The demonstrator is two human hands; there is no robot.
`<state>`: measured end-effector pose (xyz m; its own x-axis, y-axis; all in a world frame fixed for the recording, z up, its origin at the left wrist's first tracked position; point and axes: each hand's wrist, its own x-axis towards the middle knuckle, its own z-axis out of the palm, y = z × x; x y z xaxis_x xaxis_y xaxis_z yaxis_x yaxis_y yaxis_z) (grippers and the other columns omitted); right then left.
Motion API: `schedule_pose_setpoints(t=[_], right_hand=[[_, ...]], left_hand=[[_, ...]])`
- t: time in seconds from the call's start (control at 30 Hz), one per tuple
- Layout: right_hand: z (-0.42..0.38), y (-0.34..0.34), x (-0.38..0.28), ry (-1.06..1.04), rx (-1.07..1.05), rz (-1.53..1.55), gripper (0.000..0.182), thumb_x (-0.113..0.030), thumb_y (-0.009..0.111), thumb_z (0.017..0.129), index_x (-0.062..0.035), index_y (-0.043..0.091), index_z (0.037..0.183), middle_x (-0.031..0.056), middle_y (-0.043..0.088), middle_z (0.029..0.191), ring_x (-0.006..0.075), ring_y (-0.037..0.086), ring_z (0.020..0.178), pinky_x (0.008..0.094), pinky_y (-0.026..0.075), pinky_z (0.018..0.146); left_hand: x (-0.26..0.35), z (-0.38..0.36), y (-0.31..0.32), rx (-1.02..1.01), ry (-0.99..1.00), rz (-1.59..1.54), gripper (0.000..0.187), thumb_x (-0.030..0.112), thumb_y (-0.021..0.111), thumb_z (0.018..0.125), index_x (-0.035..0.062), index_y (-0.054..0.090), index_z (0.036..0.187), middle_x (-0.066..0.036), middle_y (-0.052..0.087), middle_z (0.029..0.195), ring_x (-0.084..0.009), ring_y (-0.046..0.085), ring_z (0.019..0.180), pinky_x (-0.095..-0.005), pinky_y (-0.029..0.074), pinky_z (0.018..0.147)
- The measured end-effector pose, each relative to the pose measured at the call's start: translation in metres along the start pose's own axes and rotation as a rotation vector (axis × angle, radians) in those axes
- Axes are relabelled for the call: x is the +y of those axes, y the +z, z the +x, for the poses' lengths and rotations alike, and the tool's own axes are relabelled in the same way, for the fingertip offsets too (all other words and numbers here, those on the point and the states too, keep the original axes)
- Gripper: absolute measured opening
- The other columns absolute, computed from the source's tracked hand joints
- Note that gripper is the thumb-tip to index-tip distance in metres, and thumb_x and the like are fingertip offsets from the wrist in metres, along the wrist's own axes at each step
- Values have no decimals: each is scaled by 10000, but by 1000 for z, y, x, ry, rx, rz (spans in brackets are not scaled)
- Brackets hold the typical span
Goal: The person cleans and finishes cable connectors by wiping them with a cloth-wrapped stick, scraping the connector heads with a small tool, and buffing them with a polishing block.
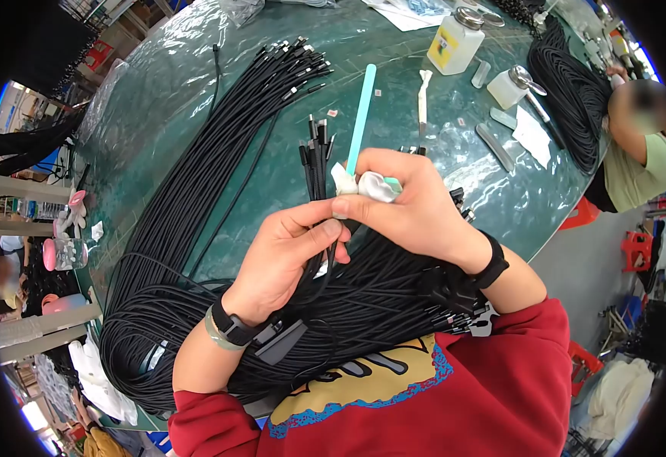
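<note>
My left hand [283, 247] is closed on a small bunch of black cables [317, 164], whose connector ends point up. Close against it, my right hand [405, 202] is closed around a crumpled white cloth [377, 187]. A long teal stick [361, 114] rises from the cloth between my right fingers. The fingertips of both hands meet at the cloth and the cables, hiding the exact contact there. Beneath my forearms lies a large heap of black cables [173, 305], looped at the left.
On the green table [226, 221], a long cable bundle [218, 137] runs toward the back. Two bottles with metal tops, a yellow-labelled one [455, 46] and a smaller one [508, 87], stand at back right. A white-wrapped stick [423, 103] lies nearer. Another person [645, 167] sits at right.
</note>
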<state>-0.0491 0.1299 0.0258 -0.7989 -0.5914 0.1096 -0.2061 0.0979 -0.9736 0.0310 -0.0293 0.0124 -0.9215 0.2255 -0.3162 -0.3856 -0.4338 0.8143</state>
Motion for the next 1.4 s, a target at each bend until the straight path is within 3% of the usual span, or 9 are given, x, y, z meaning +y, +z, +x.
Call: schedule_pose_setpoints(t=[0.1, 0.23, 0.33, 0.77, 1.0, 1.1, 1.3, 1.4], right_hand=[[2, -1, 2, 38, 13, 49, 116, -61, 634, 737, -7, 562, 810, 5, 582, 677, 48, 550, 629, 188, 419, 530], [-1, -3, -2, -68, -6, -73, 107, -60, 618, 753, -6, 560, 825, 8, 582, 679, 54, 558, 617, 188, 423, 517], [3, -4, -3, 96, 25, 109, 95, -58, 616, 756, -5, 559, 811, 4, 577, 678, 57, 557, 594, 183, 422, 508], [-4, -7, -1, -24, 19, 20, 78, -46, 604, 765, 5, 551, 791, 23, 573, 668, 81, 583, 623, 190, 431, 518], [2, -2, -12, 100, 19, 114, 69, -53, 610, 762, -10, 562, 789, 3, 565, 674, 35, 528, 638, 180, 396, 537], [-3, -6, -16, 5, 48, 37, 80, -61, 618, 757, -14, 565, 794, -10, 556, 674, 27, 494, 617, 178, 379, 524], [3, -8, -1, -61, 147, -83, 102, -68, 632, 740, -22, 568, 805, -24, 540, 666, 23, 456, 597, 178, 361, 516], [-7, -10, -7, -1, 156, 28, 128, -82, 648, 729, -26, 569, 812, -32, 534, 661, 23, 450, 604, 184, 355, 519]], left_hand=[[1, 0, 1, -14, -20, -19, 261, 64, 484, 845, -39, 510, 1084, -42, 565, 802, -95, 531, 673, -206, 438, 637], [0, 0, 0, -19, -20, -2, 283, 60, 480, 845, -44, 494, 1108, -43, 565, 803, -96, 528, 672, -206, 436, 635], [0, -1, 0, -24, -31, 5, 289, 58, 477, 846, -45, 489, 1115, -42, 564, 804, -96, 526, 669, -208, 436, 634], [3, 0, -1, -40, -35, -7, 291, 60, 478, 843, -46, 490, 1114, -38, 565, 802, -100, 524, 669, -205, 429, 639], [2, 0, -1, -64, -18, 16, 287, 60, 475, 845, -49, 490, 1110, -39, 564, 796, -104, 528, 665, -205, 430, 634], [3, 0, -1, -66, -19, 15, 283, 60, 470, 847, -50, 491, 1106, -41, 565, 793, -106, 530, 663, -205, 430, 634], [5, -1, 3, 11, -21, -44, 186, 19, 542, 795, -44, 555, 969, -46, 565, 768, -109, 534, 614, -215, 438, 587], [2, -1, 2, 87, 12, -28, 133, -10, 572, 763, -36, 567, 893, -53, 571, 752, -115, 544, 602, -223, 453, 569]])
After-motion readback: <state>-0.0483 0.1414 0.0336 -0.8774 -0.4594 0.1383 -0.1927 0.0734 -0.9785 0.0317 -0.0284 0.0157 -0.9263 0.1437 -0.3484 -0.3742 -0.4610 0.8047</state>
